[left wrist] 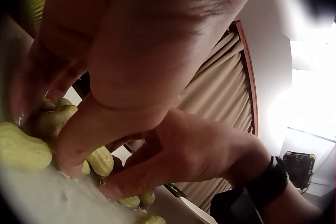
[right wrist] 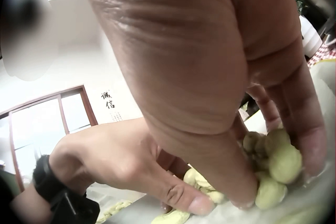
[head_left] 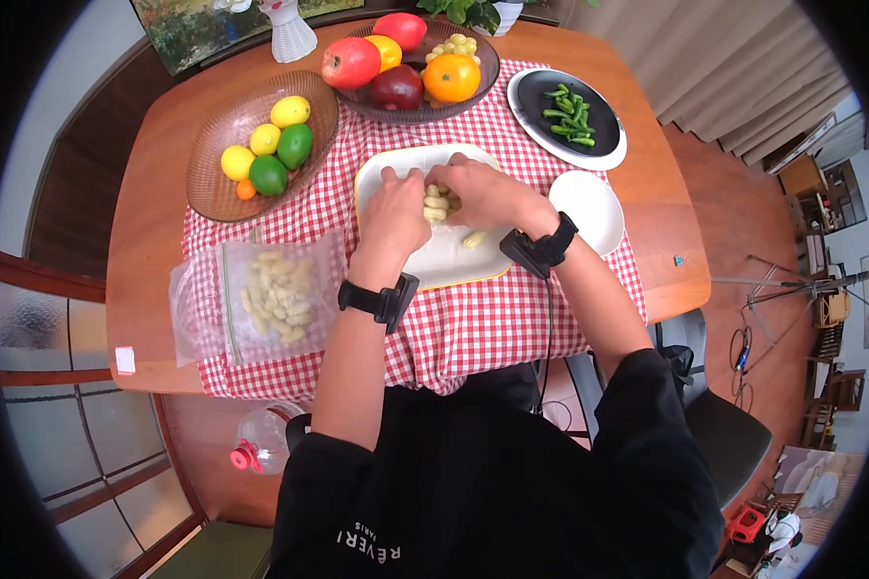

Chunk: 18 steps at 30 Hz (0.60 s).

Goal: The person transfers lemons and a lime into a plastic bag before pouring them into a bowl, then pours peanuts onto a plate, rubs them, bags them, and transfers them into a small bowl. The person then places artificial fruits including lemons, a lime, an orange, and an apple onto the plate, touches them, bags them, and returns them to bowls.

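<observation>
In the head view, a white rectangular tray (head_left: 441, 272) with a yellowish rim holds pale unshelled peanuts (head_left: 436, 208). My left hand (head_left: 394, 214) comes into it from the left, fingers curled round some of the peanuts. From the right, my right hand (head_left: 490, 193) grips others beside it, and the two hands nearly meet. Both wrist views show fingertips down at the tray's shiny, wet-looking bottom, with peanuts (right wrist: 283, 161) between fingers and thumb. One loose peanut (head_left: 474, 238) lies near my right wrist. The hands hide part of the pile.
A clear bag of peanuts (head_left: 278, 294) lies left of the tray. Behind are a bowl of lemons and limes (head_left: 203, 198) and a larger fruit bowl (head_left: 415, 118). At right stand a plate of green peppers (head_left: 536, 125) and a white dish (head_left: 594, 217). A checkered cloth (head_left: 492, 338) lies underneath.
</observation>
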Each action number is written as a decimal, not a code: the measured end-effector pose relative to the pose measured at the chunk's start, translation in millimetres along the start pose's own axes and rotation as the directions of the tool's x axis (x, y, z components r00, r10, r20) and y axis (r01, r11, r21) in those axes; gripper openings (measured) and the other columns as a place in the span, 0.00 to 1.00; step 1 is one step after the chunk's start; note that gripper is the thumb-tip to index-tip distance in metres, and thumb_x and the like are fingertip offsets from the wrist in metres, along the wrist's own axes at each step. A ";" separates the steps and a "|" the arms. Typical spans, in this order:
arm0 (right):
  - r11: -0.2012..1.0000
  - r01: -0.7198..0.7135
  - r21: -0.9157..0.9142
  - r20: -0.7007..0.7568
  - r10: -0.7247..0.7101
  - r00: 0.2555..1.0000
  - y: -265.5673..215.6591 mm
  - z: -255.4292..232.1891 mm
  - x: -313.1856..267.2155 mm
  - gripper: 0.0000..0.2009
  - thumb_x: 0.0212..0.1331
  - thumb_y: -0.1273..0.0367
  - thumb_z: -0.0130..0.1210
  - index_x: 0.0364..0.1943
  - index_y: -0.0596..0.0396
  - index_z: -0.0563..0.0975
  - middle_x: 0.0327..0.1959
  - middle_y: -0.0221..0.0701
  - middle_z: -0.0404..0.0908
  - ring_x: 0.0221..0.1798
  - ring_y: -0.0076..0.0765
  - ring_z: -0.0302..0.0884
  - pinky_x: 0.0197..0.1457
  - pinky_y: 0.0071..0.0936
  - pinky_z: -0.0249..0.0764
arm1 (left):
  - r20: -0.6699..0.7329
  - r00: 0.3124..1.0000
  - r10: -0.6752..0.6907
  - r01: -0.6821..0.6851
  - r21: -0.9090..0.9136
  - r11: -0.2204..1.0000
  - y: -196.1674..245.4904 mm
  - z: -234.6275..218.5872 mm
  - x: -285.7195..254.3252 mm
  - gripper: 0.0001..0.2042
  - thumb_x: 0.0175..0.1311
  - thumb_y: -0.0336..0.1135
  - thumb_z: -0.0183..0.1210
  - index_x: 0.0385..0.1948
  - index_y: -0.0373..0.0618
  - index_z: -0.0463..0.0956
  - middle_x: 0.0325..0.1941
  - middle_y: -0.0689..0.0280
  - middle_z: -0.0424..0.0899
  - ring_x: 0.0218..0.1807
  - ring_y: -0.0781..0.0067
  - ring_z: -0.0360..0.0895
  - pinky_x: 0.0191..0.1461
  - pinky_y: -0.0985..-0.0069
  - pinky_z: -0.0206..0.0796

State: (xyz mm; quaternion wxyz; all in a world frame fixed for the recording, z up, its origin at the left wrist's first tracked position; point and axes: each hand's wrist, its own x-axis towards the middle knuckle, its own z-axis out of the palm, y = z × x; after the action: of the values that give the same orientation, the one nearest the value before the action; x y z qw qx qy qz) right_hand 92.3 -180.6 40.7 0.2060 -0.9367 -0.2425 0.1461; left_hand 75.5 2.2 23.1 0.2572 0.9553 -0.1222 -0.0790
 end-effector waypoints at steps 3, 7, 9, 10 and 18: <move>0.990 0.050 0.132 -0.073 -0.041 0.996 2.1 3.3 3.7 0.26 0.51 0.72 0.71 0.57 0.59 0.82 0.55 0.50 0.84 0.54 0.57 0.86 0.64 0.41 0.81 | -0.119 0.993 0.022 -0.028 -0.048 0.998 -3.5 3.9 1.2 0.21 0.52 0.20 0.69 0.51 0.40 0.81 0.53 0.42 0.80 0.56 0.35 0.82 0.59 0.49 0.76; 0.966 0.019 0.259 -0.164 0.025 0.986 -0.2 6.8 2.0 0.22 0.56 0.73 0.68 0.57 0.61 0.82 0.53 0.47 0.86 0.54 0.51 0.88 0.61 0.37 0.84 | -0.215 0.970 0.111 -0.141 -0.129 0.982 -11.9 9.0 4.9 0.16 0.54 0.21 0.68 0.46 0.39 0.82 0.47 0.42 0.83 0.54 0.36 0.83 0.56 0.49 0.76; 0.842 -0.007 0.540 -0.125 0.088 0.988 7.8 18.6 4.2 0.21 0.57 0.74 0.66 0.58 0.62 0.82 0.53 0.45 0.86 0.53 0.47 0.88 0.58 0.37 0.86 | -0.278 0.954 0.115 -0.170 -0.185 0.968 -8.9 5.5 2.2 0.13 0.54 0.22 0.68 0.43 0.38 0.83 0.44 0.43 0.85 0.51 0.37 0.84 0.53 0.50 0.76; 0.638 -0.028 0.770 -0.072 0.130 0.989 5.3 18.2 5.4 0.21 0.59 0.75 0.64 0.58 0.64 0.81 0.52 0.43 0.86 0.52 0.43 0.89 0.55 0.36 0.88 | -0.285 0.951 0.117 -0.174 -0.184 0.967 -4.9 1.7 -0.1 0.13 0.54 0.22 0.68 0.43 0.38 0.83 0.44 0.43 0.85 0.51 0.37 0.84 0.53 0.50 0.76; -0.035 -0.131 0.991 0.135 0.210 0.968 -15.3 9.5 -10.1 0.25 0.76 0.60 0.39 0.65 0.68 0.72 0.54 0.41 0.81 0.52 0.39 0.82 0.60 0.41 0.83 | -0.321 0.937 0.135 -0.210 -0.213 0.954 21.9 -1.4 -7.6 0.17 0.53 0.22 0.72 0.46 0.35 0.82 0.49 0.47 0.81 0.52 0.40 0.84 0.54 0.53 0.78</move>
State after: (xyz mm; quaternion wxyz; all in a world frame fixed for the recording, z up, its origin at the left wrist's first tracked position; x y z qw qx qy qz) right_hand 74.2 -170.6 41.1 0.7958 -0.5379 0.0559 0.2724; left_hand 64.4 -13.4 36.1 0.3945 0.9025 -0.1546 0.0771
